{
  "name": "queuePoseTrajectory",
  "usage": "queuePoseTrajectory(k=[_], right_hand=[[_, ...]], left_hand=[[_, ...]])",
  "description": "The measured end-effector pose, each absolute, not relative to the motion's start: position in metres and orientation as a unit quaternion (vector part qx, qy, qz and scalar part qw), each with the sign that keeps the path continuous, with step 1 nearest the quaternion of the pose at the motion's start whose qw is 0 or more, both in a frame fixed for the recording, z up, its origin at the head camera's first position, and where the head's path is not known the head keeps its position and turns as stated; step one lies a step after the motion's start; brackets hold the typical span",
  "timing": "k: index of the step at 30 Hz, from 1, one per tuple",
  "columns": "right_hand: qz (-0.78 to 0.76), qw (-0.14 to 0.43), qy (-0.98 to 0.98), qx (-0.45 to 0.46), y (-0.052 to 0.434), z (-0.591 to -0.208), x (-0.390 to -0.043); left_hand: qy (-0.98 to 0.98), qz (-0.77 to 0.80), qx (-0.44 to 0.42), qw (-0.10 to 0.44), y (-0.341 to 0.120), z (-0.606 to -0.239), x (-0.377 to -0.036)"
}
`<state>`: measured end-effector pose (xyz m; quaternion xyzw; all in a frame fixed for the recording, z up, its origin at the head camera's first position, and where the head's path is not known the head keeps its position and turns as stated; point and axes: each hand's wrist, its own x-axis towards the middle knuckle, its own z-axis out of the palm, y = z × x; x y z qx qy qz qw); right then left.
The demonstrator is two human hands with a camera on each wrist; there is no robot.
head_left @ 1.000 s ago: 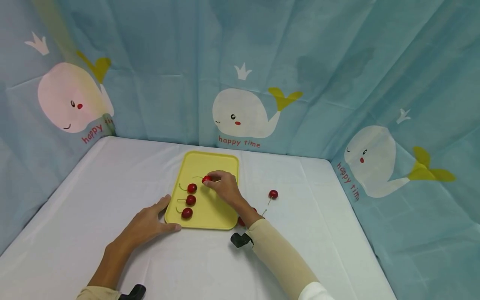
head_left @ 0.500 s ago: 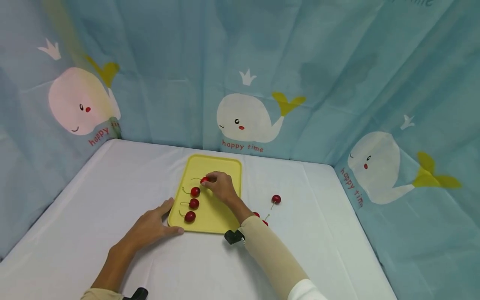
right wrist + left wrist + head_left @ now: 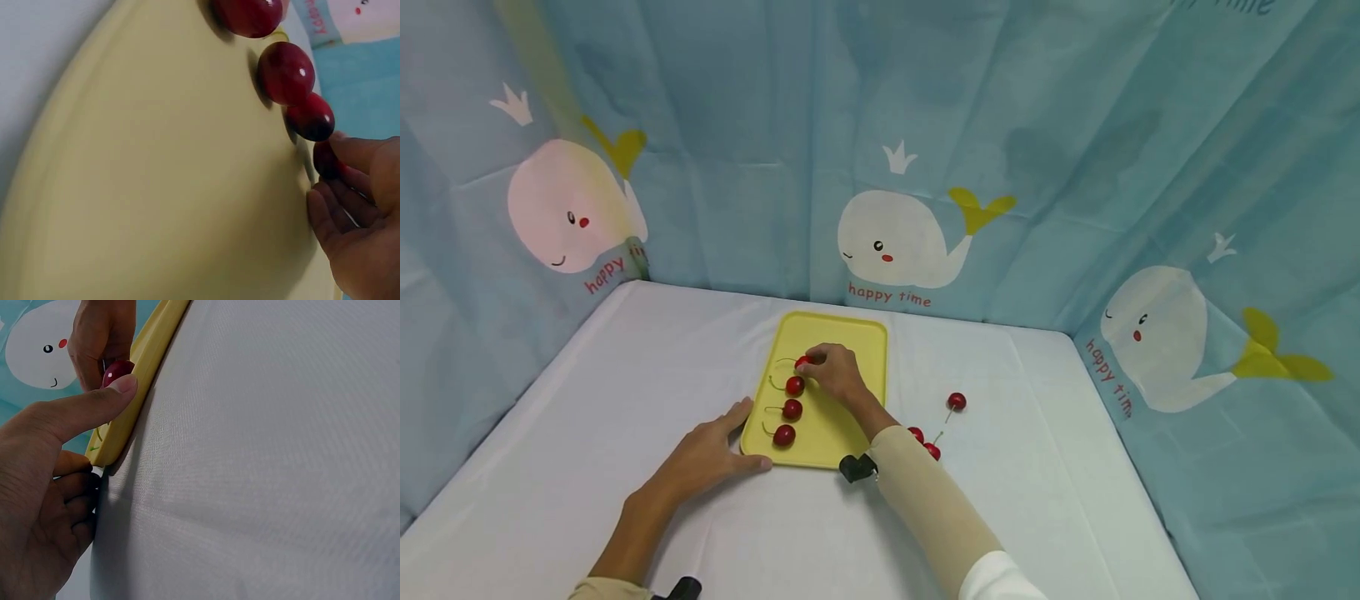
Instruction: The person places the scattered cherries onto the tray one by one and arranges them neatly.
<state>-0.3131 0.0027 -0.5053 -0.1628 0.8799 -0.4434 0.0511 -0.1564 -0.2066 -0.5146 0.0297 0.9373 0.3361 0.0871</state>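
Observation:
My right hand point(image 3: 837, 371) pinches a red cherry point(image 3: 802, 363) by its body, low over the yellow tray point(image 3: 831, 425). The cherry's thin stem points left. In the right wrist view the thumb and fingertips close on this cherry point(image 3: 325, 160) at the far end of a row. Three more stemmed cherries stand in that row along the tray's left side: a far one point(image 3: 794, 385), a middle one point(image 3: 792, 409) and a near one point(image 3: 784, 435). My left hand point(image 3: 703, 458) holds the tray's near left corner, thumb along the front rim and fingers at the left side.
To the right of the tray, one cherry point(image 3: 957, 402) lies on the white tablecloth point(image 3: 1037, 467). Two others, a left one point(image 3: 916, 434) and a right one point(image 3: 932, 451), lie beside the right sleeve. A blue curtain point(image 3: 752, 217) with whale prints surrounds the table.
My right hand has shifted the pinched cherry left, in line with the row. The two cherries by the right sleeve show more fully. The left hand stays at the tray's corner.

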Motion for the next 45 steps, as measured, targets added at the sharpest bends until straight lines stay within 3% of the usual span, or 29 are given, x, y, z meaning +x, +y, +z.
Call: queuePoseTrajectory(k=[45], right_hand=[[-0.444,0.058,0.88,-0.158,0.0,-0.5055,-0.3143]], left_hand=[[0.937,0.338,0.029,0.085,-0.2057,-0.513,-0.156]])
